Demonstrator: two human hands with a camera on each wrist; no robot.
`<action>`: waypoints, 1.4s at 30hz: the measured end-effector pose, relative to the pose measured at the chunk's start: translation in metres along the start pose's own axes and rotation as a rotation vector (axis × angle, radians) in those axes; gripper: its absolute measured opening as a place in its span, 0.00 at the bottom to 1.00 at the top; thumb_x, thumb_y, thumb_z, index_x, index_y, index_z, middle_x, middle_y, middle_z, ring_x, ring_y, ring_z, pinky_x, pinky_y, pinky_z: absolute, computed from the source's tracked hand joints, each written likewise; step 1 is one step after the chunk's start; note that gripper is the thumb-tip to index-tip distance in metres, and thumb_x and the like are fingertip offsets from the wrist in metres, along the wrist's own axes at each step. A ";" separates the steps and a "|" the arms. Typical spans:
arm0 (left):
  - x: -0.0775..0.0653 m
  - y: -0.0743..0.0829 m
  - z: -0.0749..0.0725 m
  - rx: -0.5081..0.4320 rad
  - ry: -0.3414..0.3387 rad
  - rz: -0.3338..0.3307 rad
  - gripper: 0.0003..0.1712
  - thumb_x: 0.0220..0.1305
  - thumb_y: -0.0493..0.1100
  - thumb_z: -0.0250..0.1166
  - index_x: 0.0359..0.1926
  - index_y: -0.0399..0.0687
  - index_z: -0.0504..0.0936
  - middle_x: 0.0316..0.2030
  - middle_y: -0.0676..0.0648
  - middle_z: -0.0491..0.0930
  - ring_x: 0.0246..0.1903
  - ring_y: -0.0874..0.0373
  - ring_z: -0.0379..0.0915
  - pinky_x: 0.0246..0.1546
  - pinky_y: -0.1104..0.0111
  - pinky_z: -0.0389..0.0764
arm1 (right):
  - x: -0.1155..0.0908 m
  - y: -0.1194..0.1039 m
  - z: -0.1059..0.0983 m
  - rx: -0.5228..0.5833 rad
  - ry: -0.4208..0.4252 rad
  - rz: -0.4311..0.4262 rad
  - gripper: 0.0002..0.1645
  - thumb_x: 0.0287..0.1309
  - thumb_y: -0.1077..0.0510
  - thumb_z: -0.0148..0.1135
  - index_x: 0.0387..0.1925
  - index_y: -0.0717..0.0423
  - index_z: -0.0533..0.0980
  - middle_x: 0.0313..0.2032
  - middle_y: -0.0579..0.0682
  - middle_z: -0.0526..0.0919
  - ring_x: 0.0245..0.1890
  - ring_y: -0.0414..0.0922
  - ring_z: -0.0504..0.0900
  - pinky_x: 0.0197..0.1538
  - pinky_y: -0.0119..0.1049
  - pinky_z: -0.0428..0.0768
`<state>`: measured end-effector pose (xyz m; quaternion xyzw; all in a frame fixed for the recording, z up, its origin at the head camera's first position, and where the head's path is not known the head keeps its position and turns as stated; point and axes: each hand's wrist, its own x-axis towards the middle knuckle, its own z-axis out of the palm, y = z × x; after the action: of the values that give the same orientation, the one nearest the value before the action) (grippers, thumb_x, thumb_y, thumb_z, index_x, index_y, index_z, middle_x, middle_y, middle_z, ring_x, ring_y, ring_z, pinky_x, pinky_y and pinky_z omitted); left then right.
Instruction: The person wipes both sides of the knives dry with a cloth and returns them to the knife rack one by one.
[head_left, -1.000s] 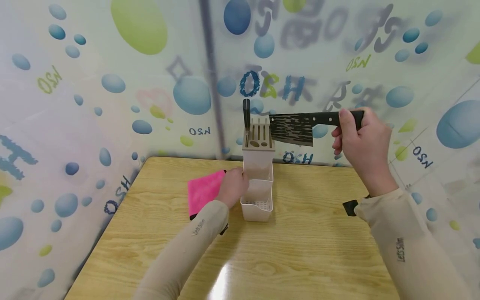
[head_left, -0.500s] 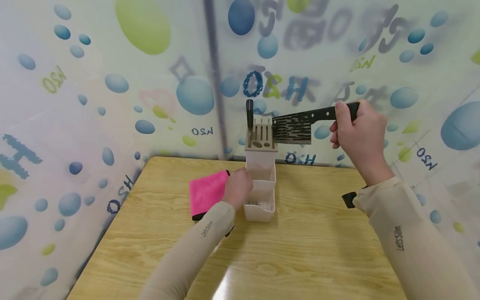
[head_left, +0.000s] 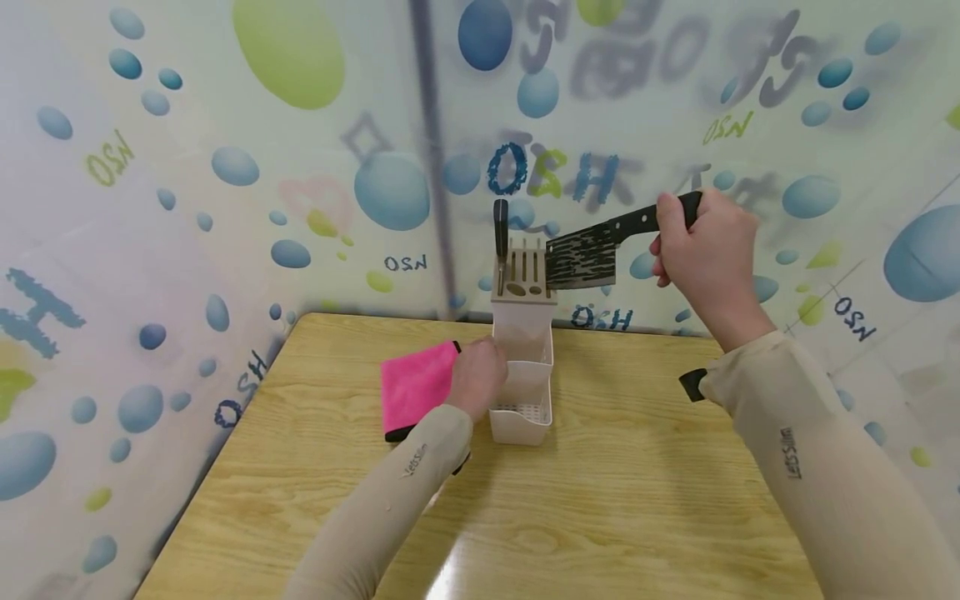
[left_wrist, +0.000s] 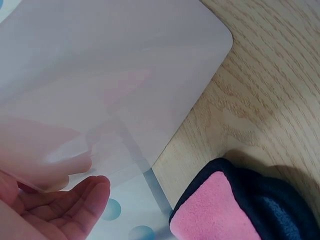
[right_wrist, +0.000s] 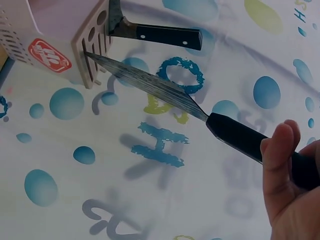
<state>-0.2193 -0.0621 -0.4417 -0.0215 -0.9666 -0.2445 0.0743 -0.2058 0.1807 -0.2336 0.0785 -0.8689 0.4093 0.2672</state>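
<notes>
My right hand (head_left: 708, 250) grips the black handle of a cleaver (head_left: 585, 258) with a dark streaked blade. The blade slopes down toward the slotted top of a white knife holder (head_left: 522, 321). In the right wrist view the blade's tip (right_wrist: 92, 56) overlaps a slot in that top. A second black-handled knife (head_left: 501, 227) stands in the left slot. My left hand (head_left: 480, 375) holds the holder's left side, by its lower open compartments. In the left wrist view its curled fingers (left_wrist: 92, 202) lie against the glossy side wall.
A pink cloth (head_left: 416, 387) with black edging lies on the wooden table (head_left: 637, 467), left of the holder. Behind the table hangs a wall covering (head_left: 630, 100) printed with blue and green bubbles.
My right hand has moved left and up, so the cleaver's handle end is raised and its blade tilts down toward the slots. My left hand stays at the holder.
</notes>
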 end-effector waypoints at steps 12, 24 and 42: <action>0.000 -0.001 0.000 0.011 -0.004 -0.013 0.17 0.76 0.37 0.54 0.27 0.37 0.79 0.24 0.41 0.78 0.27 0.47 0.81 0.26 0.57 0.86 | 0.013 -0.012 0.007 -0.061 -0.045 0.032 0.20 0.76 0.48 0.50 0.36 0.61 0.72 0.15 0.42 0.78 0.08 0.31 0.74 0.18 0.26 0.73; -0.001 -0.001 0.001 0.020 -0.009 -0.007 0.17 0.76 0.37 0.55 0.28 0.36 0.80 0.25 0.41 0.79 0.28 0.47 0.83 0.26 0.58 0.87 | 0.023 -0.016 0.014 -0.069 -0.106 0.056 0.23 0.75 0.49 0.47 0.33 0.64 0.74 0.16 0.49 0.80 0.09 0.36 0.77 0.20 0.25 0.77; -0.002 0.002 -0.003 -0.013 -0.028 -0.010 0.16 0.76 0.37 0.55 0.28 0.37 0.80 0.24 0.43 0.77 0.26 0.49 0.80 0.24 0.61 0.85 | 0.042 -0.021 0.016 -0.185 -0.313 0.039 0.14 0.71 0.54 0.45 0.40 0.63 0.68 0.16 0.51 0.81 0.15 0.41 0.82 0.32 0.42 0.81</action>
<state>-0.2173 -0.0619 -0.4386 -0.0204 -0.9660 -0.2508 0.0595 -0.2399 0.1587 -0.2055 0.0994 -0.9351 0.3157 0.1270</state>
